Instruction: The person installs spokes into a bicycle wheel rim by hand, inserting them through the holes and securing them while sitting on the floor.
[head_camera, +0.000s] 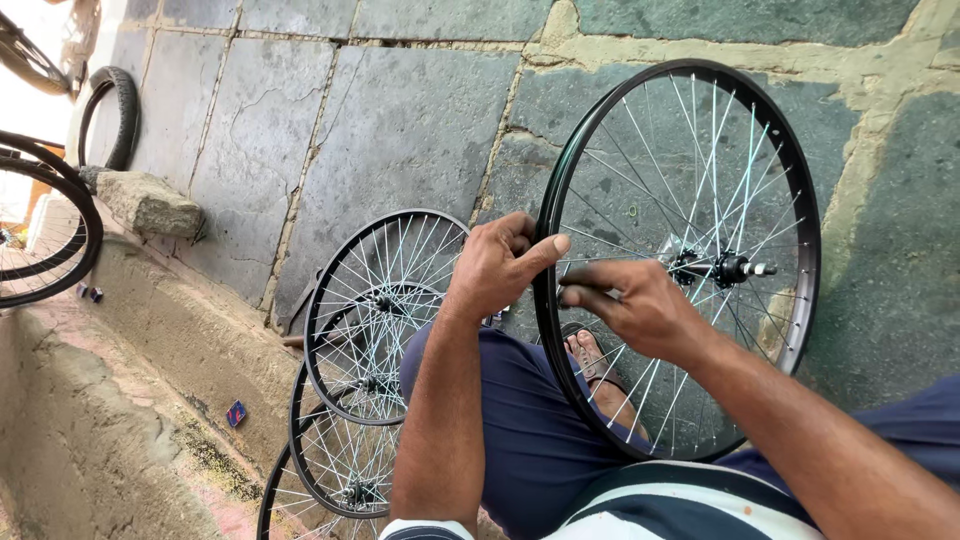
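Left hand (497, 268) gripping black spoked steel bicycle wheel (790, 160) rim; right hand (630, 305) pinching a spoke, fingers closed; three finished-looking wheels (385, 310) stacked left.

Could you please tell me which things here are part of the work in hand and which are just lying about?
In hand:
- black spoked wheel, held upright
- left hand on its rim
- right hand at the spokes

Lying about:
- stacked wheels
- tyre against the step
- stone

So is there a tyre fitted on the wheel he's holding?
No, the wheel is a bare black rim with spokes; both the left hand and right hand grip it.
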